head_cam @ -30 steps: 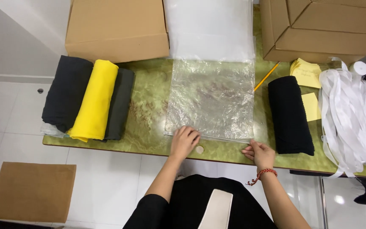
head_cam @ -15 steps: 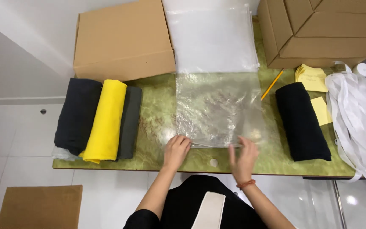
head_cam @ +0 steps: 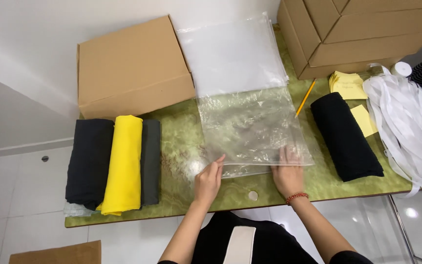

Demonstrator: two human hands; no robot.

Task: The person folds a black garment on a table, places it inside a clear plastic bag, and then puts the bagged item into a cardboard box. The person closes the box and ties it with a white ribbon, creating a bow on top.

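A clear plastic bag lies flat on the green marble-patterned table. My left hand grips its near left corner between thumb and fingers. My right hand, with a red cord at the wrist, rests flat on the near right edge of the bag, fingers partly under or on the plastic. A folded black cloth lies just right of the bag. Left of it sits a row of folded cloths: black, yellow and dark grey.
A stack of clear bags lies behind the bag. A cardboard box stands at back left, more boxes at back right. A pencil, yellow notes and white ribbons lie at right.
My right hand has moved from the table edge onto the bag's near right edge. My left hand has shifted to the bag's near left corner. The camera view has moved closer.
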